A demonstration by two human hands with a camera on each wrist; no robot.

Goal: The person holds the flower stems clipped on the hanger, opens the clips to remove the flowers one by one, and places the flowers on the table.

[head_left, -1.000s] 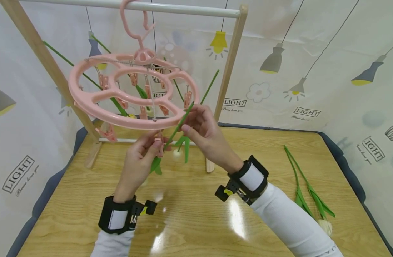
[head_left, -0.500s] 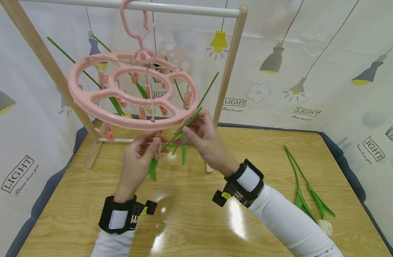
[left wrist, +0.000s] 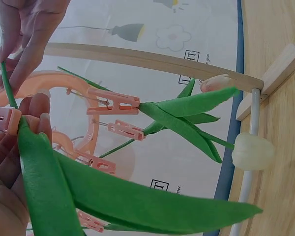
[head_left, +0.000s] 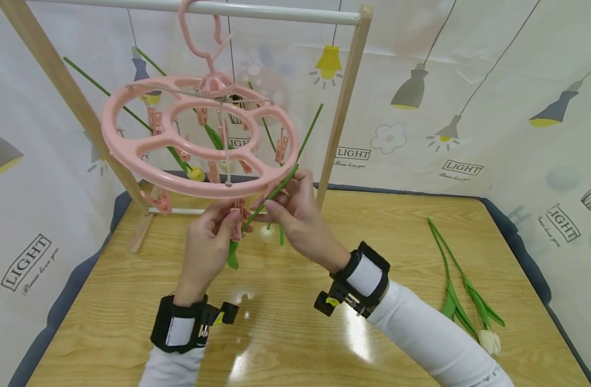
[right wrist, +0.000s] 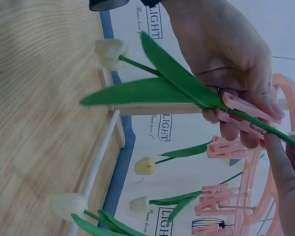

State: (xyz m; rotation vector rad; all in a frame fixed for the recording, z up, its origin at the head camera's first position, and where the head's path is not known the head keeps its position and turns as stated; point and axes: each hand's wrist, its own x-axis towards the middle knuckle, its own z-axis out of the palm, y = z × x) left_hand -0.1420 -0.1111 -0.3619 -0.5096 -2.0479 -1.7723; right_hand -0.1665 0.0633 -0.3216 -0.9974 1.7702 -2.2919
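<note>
A pink clothespin [head_left: 237, 223] under the front rim of the round pink hanger [head_left: 194, 185] is pinched between the thumb and fingers of my left hand [head_left: 203, 242]. My right hand [head_left: 302, 220] pinches the green stem of a white tulip [right wrist: 110, 53], which slants from upper right to lower left. In the right wrist view the stem crosses the clothespin's mouth, just above the leaves [right wrist: 172, 73]; whether the clothespin bites it, I cannot tell. The left wrist view shows the leaves hanging close below the left hand's clothespin, and the right fingers [left wrist: 19, 64] on the stem.
A wood-and-white rack [head_left: 344, 107] carries the hanger by its hook. Several other tulips, one a yellow tulip [head_left: 196, 173], hang upside down from its clothespins. More tulips, with one white bloom [head_left: 489, 342] showing, lie at the table's right.
My right hand has moved a little down and left along the stem. The left hand has stayed at the same clothespin. The hanging tulips sway slightly.
</note>
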